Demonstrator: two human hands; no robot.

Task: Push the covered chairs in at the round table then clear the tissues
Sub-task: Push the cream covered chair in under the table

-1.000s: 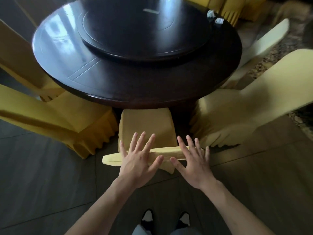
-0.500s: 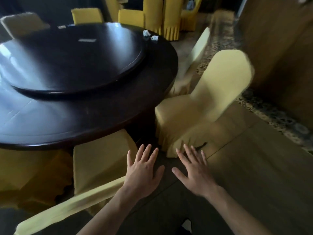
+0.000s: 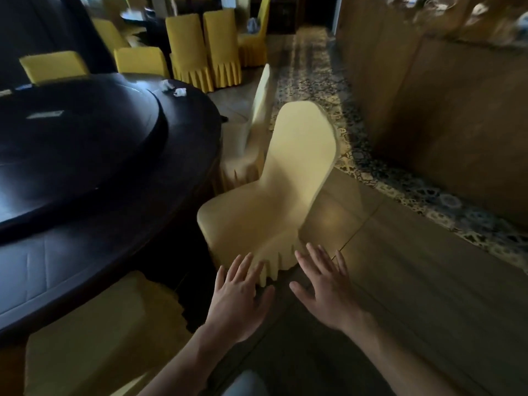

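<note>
A dark round table (image 3: pixel 94 244) with a raised turntable (image 3: pixel 85 138) fills the left. Two crumpled white tissues (image 3: pixel 174 88) lie on its far rim. A chair in a pale yellow cover (image 3: pixel 274 201) stands pulled out from the table at the centre, its back toward the right. A second covered chair (image 3: pixel 258 115) stands behind it. At the lower left a covered chair seat (image 3: pixel 108 332) sits tucked under the table edge. My left hand (image 3: pixel 238 292) and my right hand (image 3: pixel 325 284) hover with fingers spread, holding nothing, just short of the centre chair's skirt.
Several more yellow-covered chairs (image 3: pixel 205 47) stand around the table's far side and at another table behind. A wooden wall (image 3: pixel 445 104) runs along the right, with a patterned carpet strip (image 3: pixel 368 167) beside the tiled floor (image 3: pixel 414 295).
Both hands came off the back of the chair now tucked in at the lower left. My view swung right, bringing the pulled-out chair to the centre in front of my hands.
</note>
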